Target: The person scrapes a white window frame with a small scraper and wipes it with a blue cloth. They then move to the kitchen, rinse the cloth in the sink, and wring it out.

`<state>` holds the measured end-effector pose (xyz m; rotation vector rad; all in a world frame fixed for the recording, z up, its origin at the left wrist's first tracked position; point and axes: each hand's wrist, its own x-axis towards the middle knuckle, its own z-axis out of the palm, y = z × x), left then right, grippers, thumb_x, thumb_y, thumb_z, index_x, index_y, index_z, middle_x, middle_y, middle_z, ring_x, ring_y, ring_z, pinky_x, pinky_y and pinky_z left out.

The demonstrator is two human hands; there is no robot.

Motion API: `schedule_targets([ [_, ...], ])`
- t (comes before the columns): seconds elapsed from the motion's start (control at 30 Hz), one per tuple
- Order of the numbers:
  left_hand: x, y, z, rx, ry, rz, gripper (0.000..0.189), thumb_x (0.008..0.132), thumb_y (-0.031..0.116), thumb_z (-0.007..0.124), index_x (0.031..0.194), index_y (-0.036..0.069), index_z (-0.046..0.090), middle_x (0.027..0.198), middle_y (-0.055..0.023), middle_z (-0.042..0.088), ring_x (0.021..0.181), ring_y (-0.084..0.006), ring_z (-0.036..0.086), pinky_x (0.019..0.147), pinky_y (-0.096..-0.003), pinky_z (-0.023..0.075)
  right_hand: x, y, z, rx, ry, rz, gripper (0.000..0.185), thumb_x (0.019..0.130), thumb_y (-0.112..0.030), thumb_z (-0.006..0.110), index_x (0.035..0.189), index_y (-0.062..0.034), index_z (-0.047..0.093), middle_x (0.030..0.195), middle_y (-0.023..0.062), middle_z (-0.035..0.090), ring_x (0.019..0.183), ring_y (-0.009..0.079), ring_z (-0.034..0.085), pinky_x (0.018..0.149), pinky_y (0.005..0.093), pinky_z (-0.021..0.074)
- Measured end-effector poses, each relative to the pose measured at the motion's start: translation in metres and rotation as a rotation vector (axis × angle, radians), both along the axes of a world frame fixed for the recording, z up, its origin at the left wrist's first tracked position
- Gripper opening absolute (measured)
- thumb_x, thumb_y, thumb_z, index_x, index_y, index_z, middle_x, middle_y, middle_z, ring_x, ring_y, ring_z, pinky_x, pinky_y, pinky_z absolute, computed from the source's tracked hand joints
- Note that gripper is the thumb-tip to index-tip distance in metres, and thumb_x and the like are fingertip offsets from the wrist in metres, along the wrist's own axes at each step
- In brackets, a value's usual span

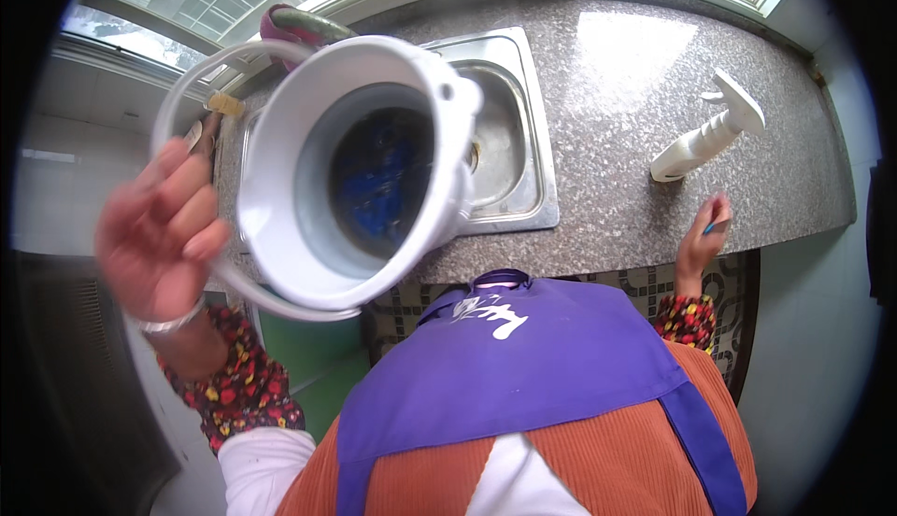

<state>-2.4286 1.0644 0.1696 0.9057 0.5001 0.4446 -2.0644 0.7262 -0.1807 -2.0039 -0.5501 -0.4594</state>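
Observation:
My left hand (165,229) is curled around the handle of a white plastic bucket (280,187), lifted high in front of the sink. The bucket tilts towards me; dark liquid and something blue lie at its bottom. At the right, my right hand (704,229) is at the counter's front edge, its fingers closed around a small blue item, mostly hidden. Just beyond that hand a white spray bottle (708,138) stands on the speckled stone counter.
A steel sink (501,145) is set in the stone counter (603,215), partly behind the bucket. Past the bucket are a green and pink object (308,26), a small yellowish item (226,103) and a brown bottle-like thing (204,134). Windows line the back; a wall bounds the right.

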Motion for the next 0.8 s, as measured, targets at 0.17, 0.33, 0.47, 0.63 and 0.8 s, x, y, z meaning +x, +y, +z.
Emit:
schedule_targets([
  [0.17, 0.065, 0.052, -0.024, -0.099, -0.011, -0.235, 0.012, 0.084, 0.010, 0.048, 0.084, 0.009, 0.036, 0.067, 0.0015, 0.032, 0.054, -0.0093, 0.031, 0.052, -0.0275, 0.0363, -0.058, 0.013, -0.025, -0.567, 0.218, 0.040, 0.048, 0.075, -0.023, 0.071, 0.114, -0.0039, 0.052, 0.096, 0.0113, 0.055, 0.081, 0.0255, 0.056, 0.070, 0.0374, 0.0468],
  [0.33, 0.098, 0.071, -0.027, -0.110, -0.006, -0.377, 0.014, 0.084, 0.010, 0.049, 0.093, 0.003, 0.042, 0.066, 0.0015, 0.035, 0.052, -0.0075, 0.033, 0.050, -0.0254, 0.0389, -0.072, 0.047, 0.002, -0.710, -0.017, 0.058, 0.063, 0.065, -0.023, 0.076, 0.119, -0.0067, 0.049, 0.105, 0.0117, 0.055, 0.090, 0.0311, 0.057, 0.078, 0.0373, 0.0462],
  [0.47, 0.095, 0.067, -0.031, 0.019, 0.046, -0.392, 0.017, 0.085, 0.007, 0.047, 0.097, 0.003, 0.037, 0.069, 0.0013, 0.036, 0.051, -0.0065, 0.032, 0.049, -0.0249, 0.0422, -0.085, 0.093, 0.068, -0.154, 0.434, 0.246, 0.048, 0.080, -0.023, 0.066, 0.118, -0.0015, 0.047, 0.105, 0.0130, 0.058, 0.092, 0.0247, 0.059, 0.079, 0.0340, 0.0480],
  [0.63, 0.098, 0.059, -0.038, 0.172, 0.048, -0.351, 0.027, 0.082, 0.010, 0.051, 0.105, -0.001, 0.042, 0.070, 0.0029, 0.039, 0.049, -0.0041, 0.032, 0.047, -0.0224, 0.0413, -0.085, 0.200, 0.142, 0.598, 1.376, 0.776, 0.029, 0.089, -0.026, 0.055, 0.103, -0.0008, 0.055, 0.091, 0.0105, 0.062, 0.060, 0.0153, 0.062, 0.050, 0.0253, 0.0515],
  [0.8, 0.086, 0.053, -0.025, 0.221, 0.050, -0.339, 0.023, 0.079, 0.011, 0.051, 0.098, 0.001, 0.044, 0.067, 0.0026, 0.040, 0.047, -0.0042, 0.031, 0.045, -0.0209, 0.0406, -0.093, 0.247, 0.199, 0.463, 1.267, 0.781, 0.016, 0.084, -0.014, 0.061, 0.089, 0.0008, 0.062, 0.076, 0.0040, 0.063, 0.061, 0.0088, 0.059, 0.053, 0.0204, 0.0481],
])
